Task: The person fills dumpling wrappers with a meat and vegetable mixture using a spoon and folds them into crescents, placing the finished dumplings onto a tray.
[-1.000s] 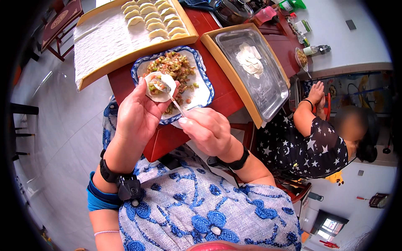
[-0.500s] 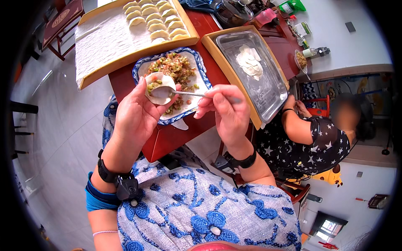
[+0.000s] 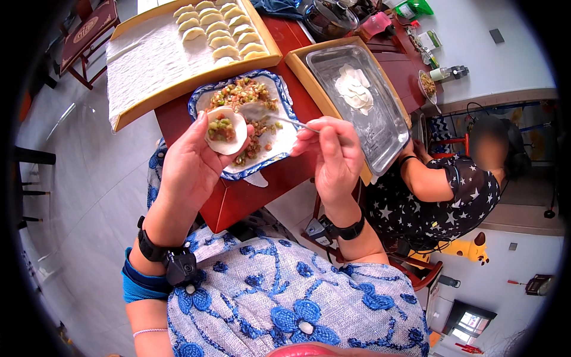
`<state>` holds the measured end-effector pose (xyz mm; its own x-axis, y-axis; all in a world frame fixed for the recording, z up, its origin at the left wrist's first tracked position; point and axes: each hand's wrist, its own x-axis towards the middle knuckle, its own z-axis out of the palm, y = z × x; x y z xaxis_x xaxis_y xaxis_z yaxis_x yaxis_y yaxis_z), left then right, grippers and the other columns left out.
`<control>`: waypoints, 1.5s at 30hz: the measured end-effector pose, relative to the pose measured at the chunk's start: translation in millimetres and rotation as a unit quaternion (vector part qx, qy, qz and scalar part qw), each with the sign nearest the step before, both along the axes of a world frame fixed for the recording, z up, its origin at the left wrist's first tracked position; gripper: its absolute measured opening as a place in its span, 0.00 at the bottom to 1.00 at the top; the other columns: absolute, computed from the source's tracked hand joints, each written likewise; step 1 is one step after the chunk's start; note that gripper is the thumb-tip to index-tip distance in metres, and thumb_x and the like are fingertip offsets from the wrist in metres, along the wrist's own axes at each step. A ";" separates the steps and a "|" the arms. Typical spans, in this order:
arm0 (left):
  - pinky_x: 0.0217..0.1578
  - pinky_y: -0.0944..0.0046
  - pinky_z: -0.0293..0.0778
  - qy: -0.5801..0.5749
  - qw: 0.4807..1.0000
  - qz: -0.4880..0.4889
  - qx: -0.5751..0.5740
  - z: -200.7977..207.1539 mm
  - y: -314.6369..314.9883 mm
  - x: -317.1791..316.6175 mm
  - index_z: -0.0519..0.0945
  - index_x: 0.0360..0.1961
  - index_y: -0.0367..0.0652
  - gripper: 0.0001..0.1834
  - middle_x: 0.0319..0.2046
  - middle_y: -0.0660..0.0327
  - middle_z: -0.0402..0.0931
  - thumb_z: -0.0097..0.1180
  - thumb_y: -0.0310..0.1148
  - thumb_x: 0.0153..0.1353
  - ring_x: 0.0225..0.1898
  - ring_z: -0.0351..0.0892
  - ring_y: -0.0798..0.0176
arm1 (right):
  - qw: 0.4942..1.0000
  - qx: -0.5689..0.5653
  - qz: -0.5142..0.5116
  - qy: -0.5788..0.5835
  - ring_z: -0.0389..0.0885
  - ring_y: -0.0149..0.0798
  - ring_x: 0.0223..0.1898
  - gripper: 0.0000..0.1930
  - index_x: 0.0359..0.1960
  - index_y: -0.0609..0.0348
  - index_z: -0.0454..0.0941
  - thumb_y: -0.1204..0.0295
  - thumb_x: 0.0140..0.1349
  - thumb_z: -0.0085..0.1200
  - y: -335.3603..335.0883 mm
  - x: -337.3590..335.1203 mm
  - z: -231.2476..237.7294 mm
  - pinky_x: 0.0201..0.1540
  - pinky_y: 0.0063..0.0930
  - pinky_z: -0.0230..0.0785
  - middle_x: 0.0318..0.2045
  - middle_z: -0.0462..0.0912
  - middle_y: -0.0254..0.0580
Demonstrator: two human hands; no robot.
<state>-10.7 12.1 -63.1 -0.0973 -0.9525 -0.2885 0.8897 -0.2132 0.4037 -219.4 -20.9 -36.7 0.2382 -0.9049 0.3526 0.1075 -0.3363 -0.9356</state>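
A round dumpling wrapper (image 3: 238,126) rests on the fingers of my left hand (image 3: 191,160), which curl around its edge. On the wrapper lies a mound of chopped filling (image 3: 221,128) with green and pink bits. My right hand (image 3: 334,156) pinches the handle of a metal spoon (image 3: 291,121). The spoon's bowl is over the blue-rimmed dish (image 3: 288,98), among the filling there; I cannot tell whether it holds any. This dish stands just beyond my hands on the red table (image 3: 238,205).
A shallow box (image 3: 196,86) at the far left holds rows of folded dumplings (image 3: 220,33) on a white cloth. To the right, a metal tray (image 3: 380,134) carries stacked wrappers (image 3: 354,89). A person in a star-patterned top (image 3: 434,196) sits at the right.
The spoon has moved off the wrapper, away over the dish, as my right hand shifted slightly right. The filling on the wrapper now shows uncovered. My left hand has barely moved.
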 end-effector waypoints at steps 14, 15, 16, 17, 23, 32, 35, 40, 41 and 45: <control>0.60 0.53 0.72 0.018 0.995 -0.081 -0.049 15.3 11.8 5.8 0.64 0.61 0.33 0.29 0.55 0.46 0.74 0.33 0.49 0.75 0.57 0.76 0.50 | 0.769 -0.543 -0.080 0.328 0.71 0.36 0.43 0.20 0.44 0.48 0.80 0.59 0.50 0.68 4.7 10.5 -23.6 0.55 0.44 0.68 0.39 0.72 0.30; 0.60 0.52 0.72 0.022 0.995 -0.089 -0.041 14.8 12.8 4.6 0.65 0.61 0.33 0.29 0.55 0.45 0.74 0.34 0.49 0.75 0.57 0.76 0.50 | 0.763 -0.554 -0.082 0.323 0.71 0.33 0.43 0.19 0.39 0.44 0.81 0.69 0.43 0.72 5.8 15.0 -20.1 0.56 0.42 0.68 0.38 0.71 0.27; 0.59 0.53 0.73 0.010 0.995 -0.095 -0.039 15.7 13.7 3.4 0.65 0.61 0.33 0.29 0.55 0.46 0.74 0.34 0.50 0.75 0.57 0.76 0.52 | 0.769 -0.549 -0.074 0.319 0.71 0.33 0.43 0.17 0.40 0.44 0.81 0.70 0.46 0.69 5.9 17.1 -18.8 0.56 0.42 0.68 0.39 0.72 0.27; 0.58 0.54 0.73 -0.001 0.994 -0.101 -0.038 17.1 14.6 1.4 0.65 0.61 0.33 0.29 0.55 0.46 0.74 0.35 0.50 0.74 0.56 0.77 0.53 | 0.774 -0.545 -0.066 0.315 0.71 0.32 0.43 0.15 0.40 0.45 0.81 0.71 0.48 0.66 5.9 18.7 -17.8 0.57 0.42 0.67 0.40 0.73 0.28; 0.46 0.65 0.79 -0.122 0.987 -0.101 -0.039 12.9 16.3 -2.9 0.78 0.52 0.35 0.18 0.43 0.55 0.81 0.62 0.29 0.62 0.44 0.82 0.64 | 0.849 -0.462 -0.028 0.254 0.72 0.37 0.45 0.11 0.36 0.46 0.81 0.73 0.50 0.65 11.9 25.6 -13.8 0.57 0.40 0.68 0.41 0.74 0.32; 0.51 0.64 0.77 -0.180 0.976 -0.086 -0.083 27.6 24.6 -4.1 0.79 0.51 0.33 0.39 0.46 0.54 0.80 0.35 0.62 0.70 0.48 0.81 0.63 | 0.945 -0.268 0.009 0.186 0.73 0.41 0.47 0.11 0.38 0.51 0.82 0.74 0.53 0.67 13.0 35.5 3.0 0.49 0.34 0.69 0.43 0.74 0.41; 0.55 0.62 0.74 -0.199 0.972 -0.091 -0.089 26.5 25.4 -3.0 0.79 0.52 0.33 0.41 0.47 0.54 0.80 0.33 0.64 0.69 0.49 0.80 0.62 | 0.956 -0.224 0.011 0.189 0.73 0.40 0.48 0.10 0.39 0.53 0.82 0.73 0.55 0.67 12.3 38.5 8.4 0.49 0.31 0.70 0.44 0.74 0.42; 0.60 0.58 0.70 -0.197 0.972 -0.091 -0.093 30.4 25.2 -4.5 0.73 0.59 0.35 0.43 0.51 0.52 0.79 0.25 0.65 0.70 0.55 0.77 0.58 | 0.979 -0.140 0.024 0.145 0.73 0.39 0.50 0.10 0.39 0.55 0.82 0.74 0.56 0.66 12.5 43.1 10.3 0.51 0.30 0.70 0.46 0.73 0.43; 0.61 0.58 0.69 -0.196 0.973 -0.082 -0.085 34.2 24.9 -5.4 0.71 0.61 0.35 0.43 0.52 0.51 0.78 0.24 0.65 0.70 0.56 0.77 0.58 | 0.985 -0.120 0.027 0.124 0.73 0.39 0.51 0.09 0.39 0.55 0.82 0.74 0.56 0.66 12.0 43.8 10.3 0.52 0.30 0.69 0.47 0.73 0.43; 0.61 0.58 0.68 -0.192 0.975 -0.077 -0.082 43.6 23.1 -7.2 0.60 0.68 0.36 0.42 0.56 0.49 0.74 0.27 0.63 0.70 0.59 0.74 0.55 | 0.978 -0.131 0.055 0.155 0.71 0.39 0.54 0.08 0.38 0.56 0.82 0.75 0.57 0.65 5.5 35.1 11.8 0.55 0.30 0.67 0.48 0.72 0.43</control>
<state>-17.9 35.2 -19.5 -0.1572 -0.9716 -0.1766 0.6290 -0.2364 0.7406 -184.3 -15.5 -24.9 0.4607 -0.7564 0.4644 -0.1186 -0.5710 -0.8123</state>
